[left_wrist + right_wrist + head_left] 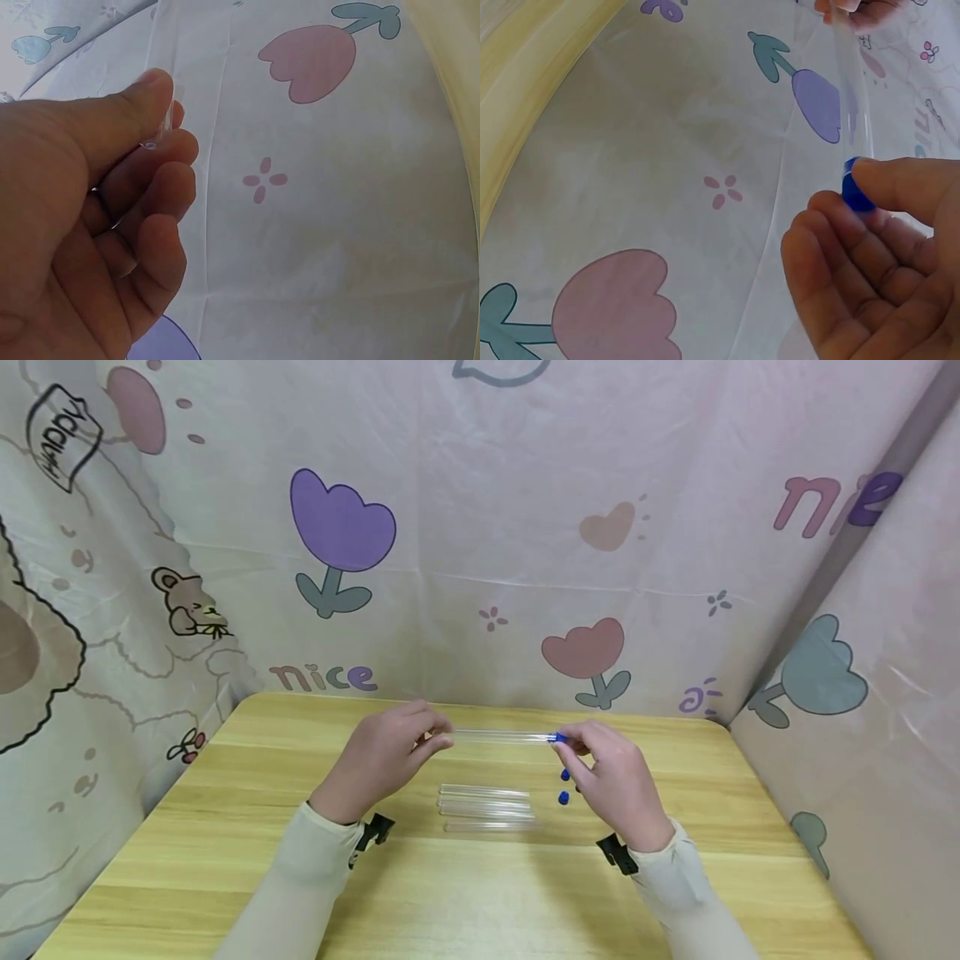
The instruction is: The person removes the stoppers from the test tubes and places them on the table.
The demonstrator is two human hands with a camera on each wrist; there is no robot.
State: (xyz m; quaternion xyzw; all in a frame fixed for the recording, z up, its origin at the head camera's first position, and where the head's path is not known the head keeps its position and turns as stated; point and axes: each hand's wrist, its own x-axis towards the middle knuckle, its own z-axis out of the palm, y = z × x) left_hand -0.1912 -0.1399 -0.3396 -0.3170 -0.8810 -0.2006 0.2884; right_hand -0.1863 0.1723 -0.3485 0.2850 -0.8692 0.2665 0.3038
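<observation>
A clear test tube lies level in the air between both hands, above the table. My left hand pinches its left end between thumb and fingertips; in the left wrist view only a short glassy end shows at the thumb. At the other end a blue cap sits on the tube's mouth, and my right hand pinches that cap between thumb and fingers. How deep the cap sits cannot be told. Below, on the table, several more clear tubes lie side by side.
Loose blue caps lie on the wooden table just left of the right hand, some partly hidden by it. A printed cloth hangs behind the table's far edge and along both sides.
</observation>
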